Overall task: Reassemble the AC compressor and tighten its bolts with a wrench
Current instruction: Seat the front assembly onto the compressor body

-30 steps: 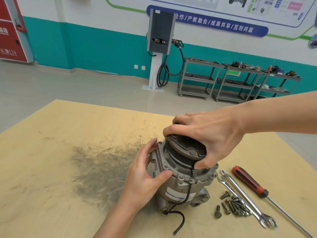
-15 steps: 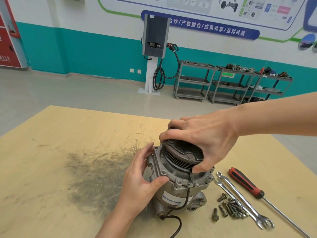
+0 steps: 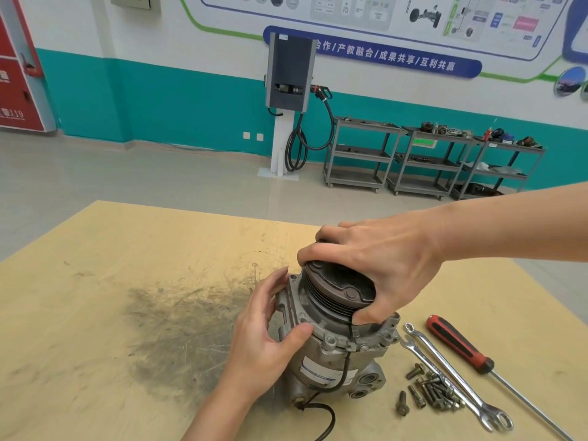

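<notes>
The AC compressor [image 3: 331,342] is being held upright near the right side of the tabletop [image 3: 95,297]. Its pulley end [image 3: 337,288] is being gripped from above by the right hand [image 3: 381,265], while the flange is being clasped by the left hand [image 3: 270,329]. If the front section is being seated crooked, bolt holes could be misaligned. The bolts [image 3: 429,389] and wrenches [image 3: 451,374] are lying just beside it; open room is being left to the left.

Screwdriver [image 3: 458,344] shaft cut off at bottom edge. Right hand [image 3: 381,265] hides pulley's [image 3: 337,289] far rim. Cable [image 3: 327,418] end leaves frame. Shelf [image 3: 362,154] items too small to identify.
</notes>
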Tool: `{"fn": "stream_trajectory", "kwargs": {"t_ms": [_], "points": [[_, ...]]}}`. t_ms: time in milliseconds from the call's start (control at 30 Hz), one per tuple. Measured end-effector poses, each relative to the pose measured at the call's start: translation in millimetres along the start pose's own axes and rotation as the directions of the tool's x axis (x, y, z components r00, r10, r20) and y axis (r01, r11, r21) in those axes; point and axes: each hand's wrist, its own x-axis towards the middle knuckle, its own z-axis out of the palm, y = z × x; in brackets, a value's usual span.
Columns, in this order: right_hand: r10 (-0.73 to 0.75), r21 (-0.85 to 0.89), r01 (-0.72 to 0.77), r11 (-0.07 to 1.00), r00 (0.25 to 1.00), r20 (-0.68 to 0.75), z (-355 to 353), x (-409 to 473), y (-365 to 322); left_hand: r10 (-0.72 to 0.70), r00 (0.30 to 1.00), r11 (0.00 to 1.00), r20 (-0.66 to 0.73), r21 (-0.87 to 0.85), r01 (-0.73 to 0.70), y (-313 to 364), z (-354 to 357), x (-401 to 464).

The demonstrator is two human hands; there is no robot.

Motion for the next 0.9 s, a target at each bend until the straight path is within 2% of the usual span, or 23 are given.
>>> {"fn": "stream_trajectory", "kwargs": {"t_ms": [300,600,900], "points": [[0.006,0.008,-0.006,1.0,1.0,-0.009,1,-1,1,-0.004,1.0,0.999,-0.028,-0.041,0.003,-2,2,0],[0.023,0.013,-0.023,1.0,1.0,0.008,0,0,-2,-0.045,0.999,0.996,0.001,-0.073,0.045,-4,2,-1],[0.054,0.057,-0.054,0.997,0.999,0.007,4,0,-4,-0.11,0.978,0.99,0.178,0.103,0.093,5,-20,7]]}}
